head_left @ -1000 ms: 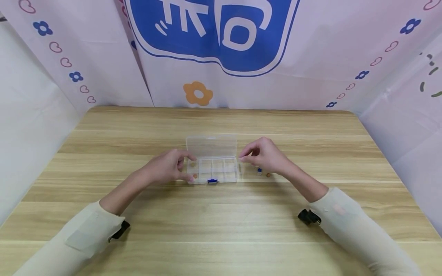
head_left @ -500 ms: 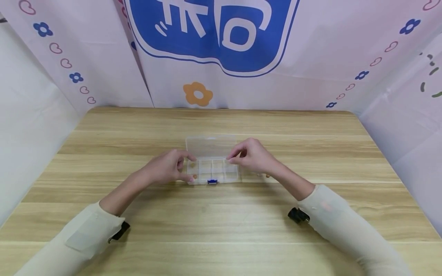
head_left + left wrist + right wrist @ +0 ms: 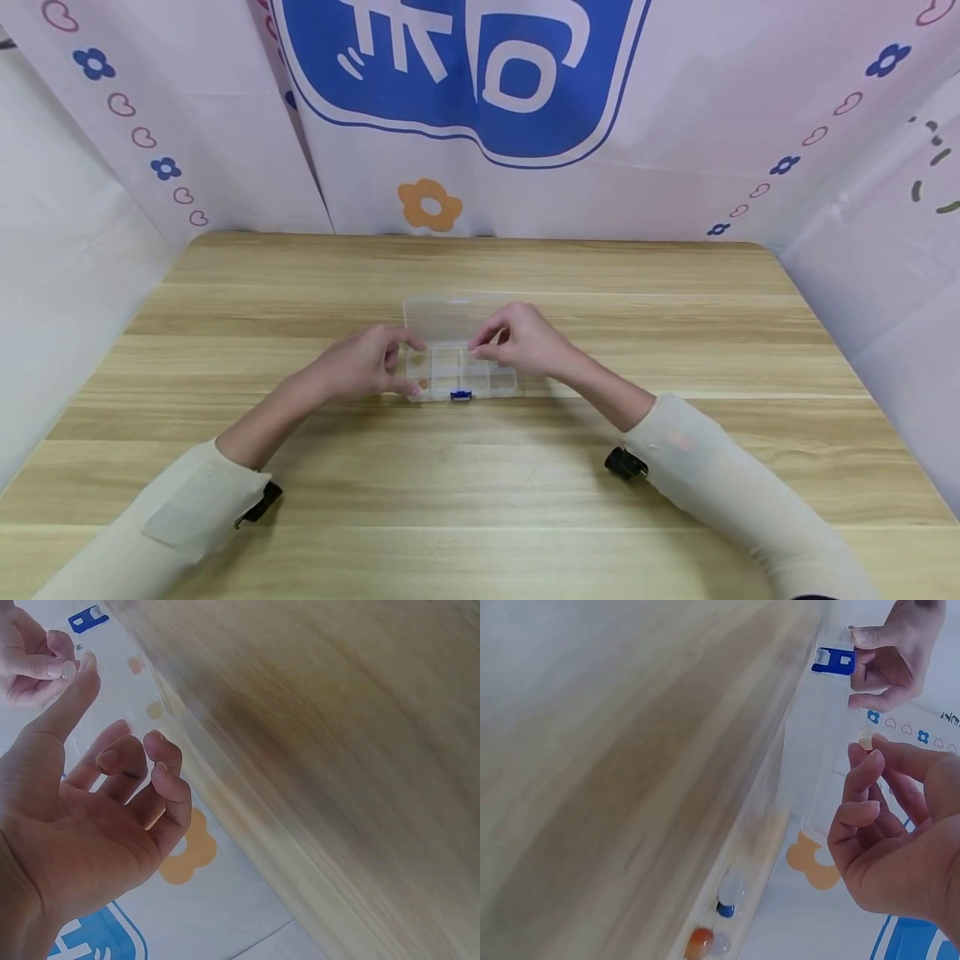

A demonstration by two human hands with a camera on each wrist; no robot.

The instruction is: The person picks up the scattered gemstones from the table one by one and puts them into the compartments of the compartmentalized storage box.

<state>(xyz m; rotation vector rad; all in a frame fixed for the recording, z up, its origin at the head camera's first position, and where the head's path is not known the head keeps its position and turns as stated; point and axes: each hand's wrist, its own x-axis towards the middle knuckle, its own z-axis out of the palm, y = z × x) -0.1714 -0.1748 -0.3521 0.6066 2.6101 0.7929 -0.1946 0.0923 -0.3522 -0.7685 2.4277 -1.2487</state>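
A clear plastic compartment box (image 3: 447, 375) stands mid-table, its transparent lid (image 3: 435, 315) raised at the back and a blue latch (image 3: 461, 395) on its front. My left hand (image 3: 367, 362) holds the box's left end, thumb at the front corner and index finger toward the rear. In the left-hand compartments lie an orange bead (image 3: 423, 384) and a yellowish bead (image 3: 154, 711). Over the box's middle, my right hand (image 3: 528, 337) pinches a small pale, translucent bead (image 3: 866, 739) between thumb and index finger.
Right of the box, loose beads lie on the wooden table (image 3: 465, 500): an orange one (image 3: 700, 943), a blue one (image 3: 724, 909) and a clear one (image 3: 732, 888). A printed white cloth (image 3: 600, 200) hangs behind the table's far edge.
My right hand has moved left from beside the box's right end to above its middle, still pinching the bead. The left hand has stayed on the box.
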